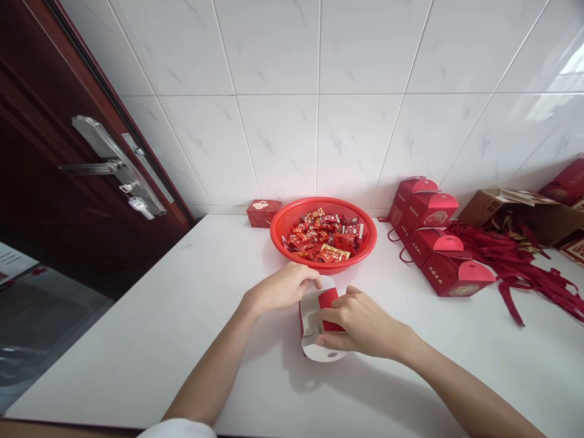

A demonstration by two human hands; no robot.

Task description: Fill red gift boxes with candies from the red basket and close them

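A small red gift box with a white inside lies open on the white table, its rounded flap with a hole toward me. My left hand curls its fingers over the far left edge of the box. My right hand grips it from the right, the thumb on the near flap and a finger reaching inside. A red piece shows in the opening; whether it is a panel of the box or something in it, I cannot tell. Just beyond stands a red plastic basket of wrapped candies.
Several folded red gift boxes stand in a row at the right. Behind them lie dark red ribbons and an open cardboard box. A small red box sits left of the basket against the tiled wall. A door is at the left.
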